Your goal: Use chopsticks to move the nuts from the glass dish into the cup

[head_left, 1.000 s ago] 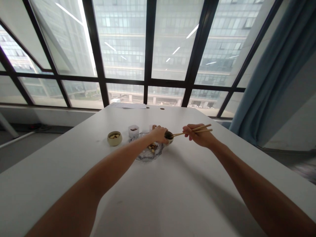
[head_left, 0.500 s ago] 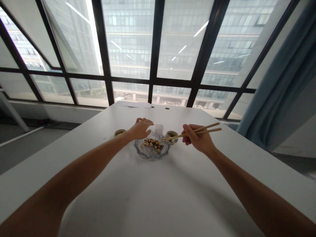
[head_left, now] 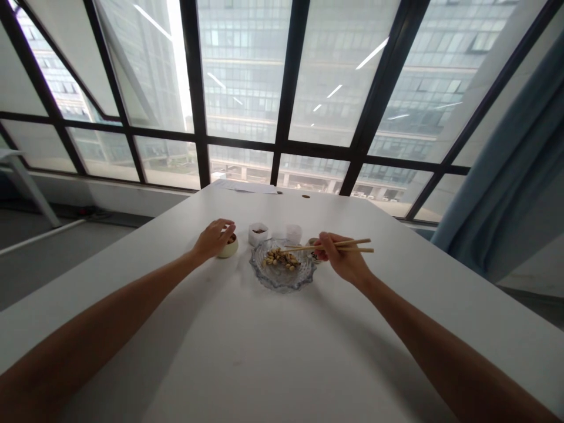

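Note:
My right hand [head_left: 343,258] grips a pair of wooden chopsticks [head_left: 300,248], tips pointing left over the nuts [head_left: 282,258]. These nuts lie heaped in a scalloped clear glass bowl [head_left: 282,286]. My left hand [head_left: 212,241] is at a small cream cup [head_left: 227,249], fingers stretched over its rim; I cannot tell whether they touch it. Brownish contents show inside that cup. Partly hidden behind my right hand stands another small cup [head_left: 312,241] with dark markings.
A white paper-like cup [head_left: 258,234] with dark bits inside stands behind the bowl. Beside it is a pale translucent cup [head_left: 294,233]. Papers [head_left: 244,187] lie at the white table's [head_left: 264,352] far edge, before the windows. A blue curtain [head_left: 497,170] hangs at right.
My left hand has moved left, from above the bowl to the cream cup, uncovering the white cup. My right hand has shifted a little left with the chopsticks. The view has shifted slightly.

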`<move>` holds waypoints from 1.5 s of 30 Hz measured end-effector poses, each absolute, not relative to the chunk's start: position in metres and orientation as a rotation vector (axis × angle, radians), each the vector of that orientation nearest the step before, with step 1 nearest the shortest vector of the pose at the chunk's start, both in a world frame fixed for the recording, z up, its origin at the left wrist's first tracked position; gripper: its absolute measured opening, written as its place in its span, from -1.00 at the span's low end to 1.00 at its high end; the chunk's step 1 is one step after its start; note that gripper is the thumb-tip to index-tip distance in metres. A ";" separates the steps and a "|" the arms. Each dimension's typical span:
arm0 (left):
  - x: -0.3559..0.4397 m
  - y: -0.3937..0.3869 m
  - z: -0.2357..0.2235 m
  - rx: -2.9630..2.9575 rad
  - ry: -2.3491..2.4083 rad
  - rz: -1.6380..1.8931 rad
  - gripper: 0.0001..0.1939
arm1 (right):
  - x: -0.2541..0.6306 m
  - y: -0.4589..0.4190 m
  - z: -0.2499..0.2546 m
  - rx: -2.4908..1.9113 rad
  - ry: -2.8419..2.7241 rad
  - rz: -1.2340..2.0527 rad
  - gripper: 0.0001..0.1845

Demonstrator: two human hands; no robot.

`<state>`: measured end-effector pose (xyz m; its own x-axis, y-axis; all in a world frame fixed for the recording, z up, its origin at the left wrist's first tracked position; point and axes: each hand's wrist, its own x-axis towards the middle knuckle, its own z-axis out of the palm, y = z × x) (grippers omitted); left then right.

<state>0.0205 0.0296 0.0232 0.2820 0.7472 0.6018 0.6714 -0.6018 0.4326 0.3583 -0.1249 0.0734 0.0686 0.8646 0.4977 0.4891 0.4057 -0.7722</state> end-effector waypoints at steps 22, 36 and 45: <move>0.028 0.011 0.007 2.134 1.316 1.361 -0.51 | 0.365 -0.118 0.071 -1.200 -1.323 0.604 -0.33; 0.028 0.002 0.005 2.446 1.216 1.378 -0.47 | 0.381 -0.101 0.065 -1.161 -1.021 0.902 -0.47; 0.018 0.024 0.024 2.392 1.450 1.052 -0.43 | 0.382 -0.104 0.072 -1.155 -1.041 0.787 -0.42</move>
<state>0.0180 0.0236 0.0235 0.2851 0.8260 0.4862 0.7185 -0.5199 0.4620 0.3824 -0.1037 0.0723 0.3431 0.9085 0.2384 0.0190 0.2470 -0.9688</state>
